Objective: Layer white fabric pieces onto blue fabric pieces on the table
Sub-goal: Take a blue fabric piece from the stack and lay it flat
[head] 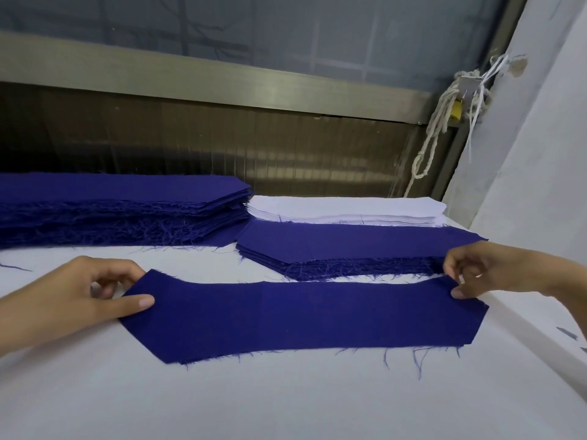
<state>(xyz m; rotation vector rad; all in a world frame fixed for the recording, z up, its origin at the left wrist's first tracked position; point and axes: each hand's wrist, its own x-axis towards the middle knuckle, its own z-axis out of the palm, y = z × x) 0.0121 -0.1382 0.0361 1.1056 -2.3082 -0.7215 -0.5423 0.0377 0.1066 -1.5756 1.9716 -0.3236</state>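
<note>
A long blue fabric piece [301, 315] with angled ends and frayed threads lies flat on the white table [286, 401] in front of me. My left hand [85, 296] pinches its left end between thumb and fingers. My right hand [486, 271] pinches its upper right corner. Behind it sits a low stack of blue pieces [349, 249]. A stack of white fabric pieces [343, 209] lies just beyond that. A tall stack of blue pieces [120, 208] stands at the back left.
A dark panelled wall with a metal rail [222, 77] runs behind the table. A white rope [435, 138] hangs at the back right, next to a pale wall [540, 154]. The table's right edge slopes down at the right.
</note>
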